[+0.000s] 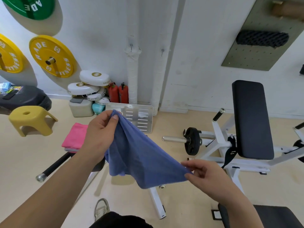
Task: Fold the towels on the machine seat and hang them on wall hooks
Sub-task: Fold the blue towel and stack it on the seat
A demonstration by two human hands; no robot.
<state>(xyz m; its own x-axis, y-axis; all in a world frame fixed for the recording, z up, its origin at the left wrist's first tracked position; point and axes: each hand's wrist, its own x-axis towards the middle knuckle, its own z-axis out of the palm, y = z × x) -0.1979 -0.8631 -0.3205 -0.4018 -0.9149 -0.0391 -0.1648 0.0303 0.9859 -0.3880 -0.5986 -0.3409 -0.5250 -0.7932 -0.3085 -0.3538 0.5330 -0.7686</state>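
Note:
A blue towel hangs stretched between my two hands above the floor. My left hand pinches its upper corner, raised toward the wall. My right hand pinches the lower right corner, nearer to me. A pink towel lies folded on a machine seat to the left, mostly behind my left forearm. Two small metal wall hooks, one on the wrapped pipe and another to its right, are bare.
A white weight machine with a black pad and a black plate stands on the right. A yellow stool sits left. Yellow plates hang on the wall. A metal footplate, red extinguishers and boxing pads line the wall.

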